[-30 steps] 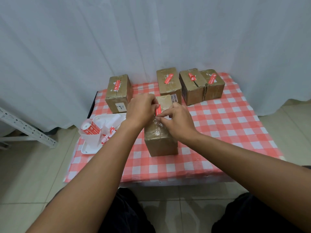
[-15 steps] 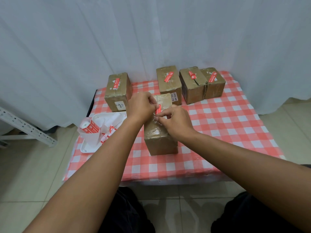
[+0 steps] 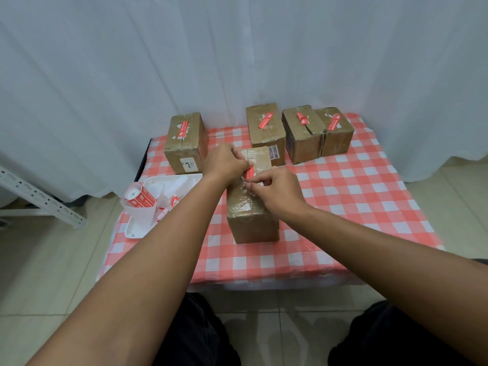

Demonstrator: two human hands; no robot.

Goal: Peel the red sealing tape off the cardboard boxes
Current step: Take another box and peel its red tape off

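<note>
Here my left hand [image 3: 224,163] curls over the near box [image 3: 250,207] to steady it, so my right hand [image 3: 274,190] can pinch the red tape [image 3: 250,173] and lift it.

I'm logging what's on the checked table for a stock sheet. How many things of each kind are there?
Cardboard boxes: 5 (near box, left box, middle box, two right boxes)
White trays: 1
Rolls of red tape: 1
Total: 7
Loose tape scraps in the tray are too jumbled to count.
</note>
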